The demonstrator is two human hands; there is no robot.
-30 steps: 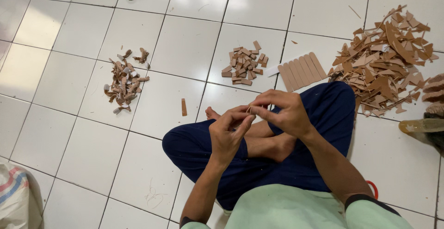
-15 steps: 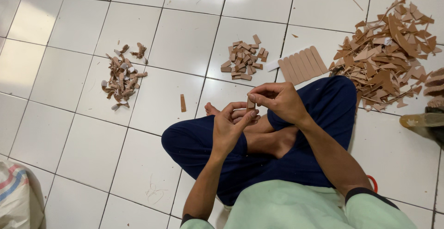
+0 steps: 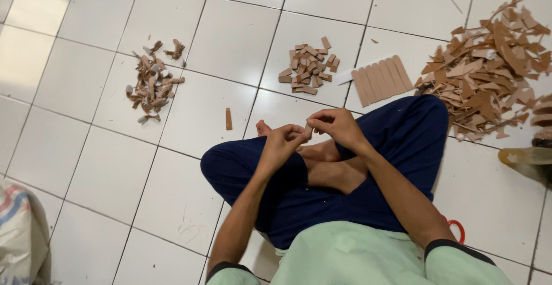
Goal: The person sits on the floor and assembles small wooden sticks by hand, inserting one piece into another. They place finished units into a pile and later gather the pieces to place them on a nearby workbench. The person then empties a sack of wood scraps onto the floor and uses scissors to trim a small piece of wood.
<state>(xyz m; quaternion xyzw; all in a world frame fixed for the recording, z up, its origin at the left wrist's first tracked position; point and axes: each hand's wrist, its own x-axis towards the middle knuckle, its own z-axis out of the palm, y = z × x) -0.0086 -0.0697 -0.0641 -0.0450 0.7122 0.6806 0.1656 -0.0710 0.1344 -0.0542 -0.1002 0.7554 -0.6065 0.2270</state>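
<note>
Your fingertips meet over your crossed legs: the left hand (image 3: 283, 142) and the right hand (image 3: 339, 125) both pinch one small brown piece (image 3: 309, 131), thumbs and forefingers pressed tight on it, the other fingers curled in. The piece is mostly hidden, so you cannot tell its exact shape.

Just past your knees on the tiled floor (image 3: 230, 37), a single brown strip (image 3: 228, 119) lies alone. Farther out, near the middle, sits a small heap of short cut blocks (image 3: 307, 69), and beside it a neat row of flat strips (image 3: 382, 79) laid side by side. Toward the left lies a pile of ragged scraps (image 3: 150, 82).

By the right edge, the big heap of rough brown offcuts (image 3: 489, 72) is much the largest, so most of the material looks unworked.
</note>
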